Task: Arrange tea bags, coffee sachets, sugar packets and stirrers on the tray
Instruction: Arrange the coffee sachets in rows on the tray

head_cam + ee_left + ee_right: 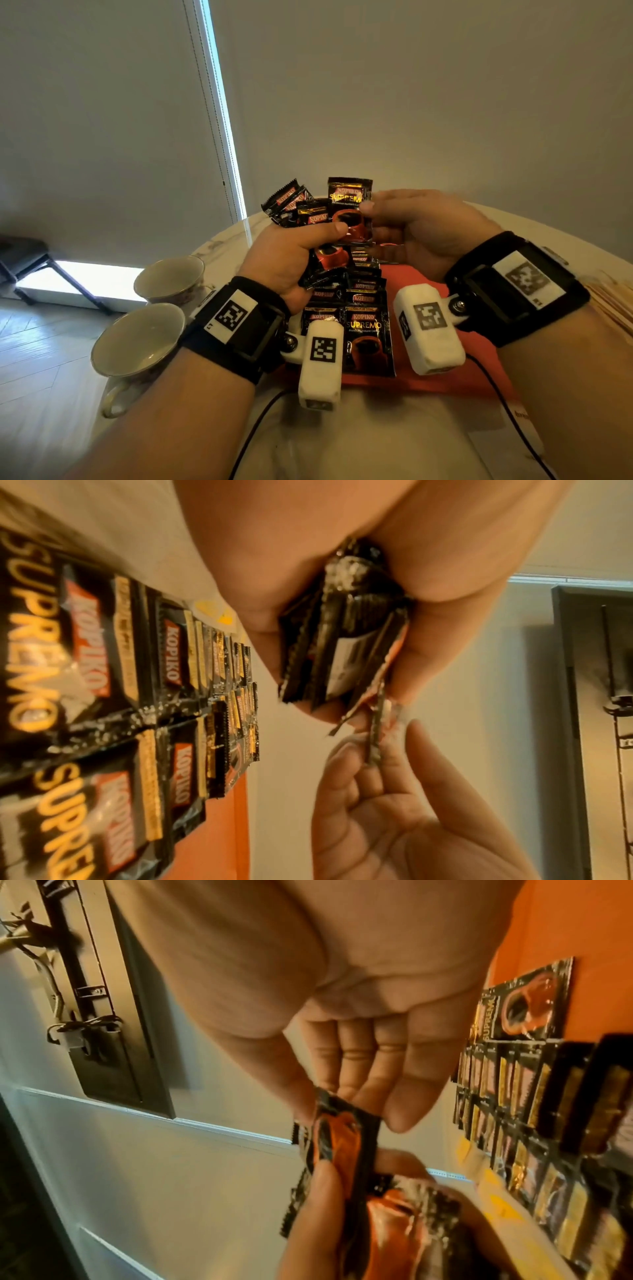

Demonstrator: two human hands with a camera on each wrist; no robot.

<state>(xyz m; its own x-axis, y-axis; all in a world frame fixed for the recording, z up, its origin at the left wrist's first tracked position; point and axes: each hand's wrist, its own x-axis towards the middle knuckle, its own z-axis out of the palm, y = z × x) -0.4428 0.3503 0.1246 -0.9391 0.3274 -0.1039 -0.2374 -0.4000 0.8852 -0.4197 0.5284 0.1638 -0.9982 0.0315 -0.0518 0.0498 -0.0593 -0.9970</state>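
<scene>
My left hand (pixel 308 246) grips a fanned bunch of black Kopiko coffee sachets (pixel 298 205) above the orange tray (pixel 455 382). My right hand (pixel 373 219) pinches the right edge of the front sachet (pixel 349 202) between thumb and fingers, while my left thumb presses on that sachet's face. In the left wrist view the bunch (pixel 342 642) sits in my curled left hand (pixel 342 588). The right wrist view has the pinched sachet (pixel 342 1137) under my right hand (pixel 359 1069). Two overlapping rows of coffee sachets (pixel 366 332) lie on the tray.
Two empty cups (pixel 171 277) (pixel 137 339) stand at the table's left edge. Wooden stirrers (pixel 613 308) lie at the far right. Small yellow packets (pixel 219 615) lie on the table beyond the tray. A white sheet (pixel 507 442) and a cable lie near the front.
</scene>
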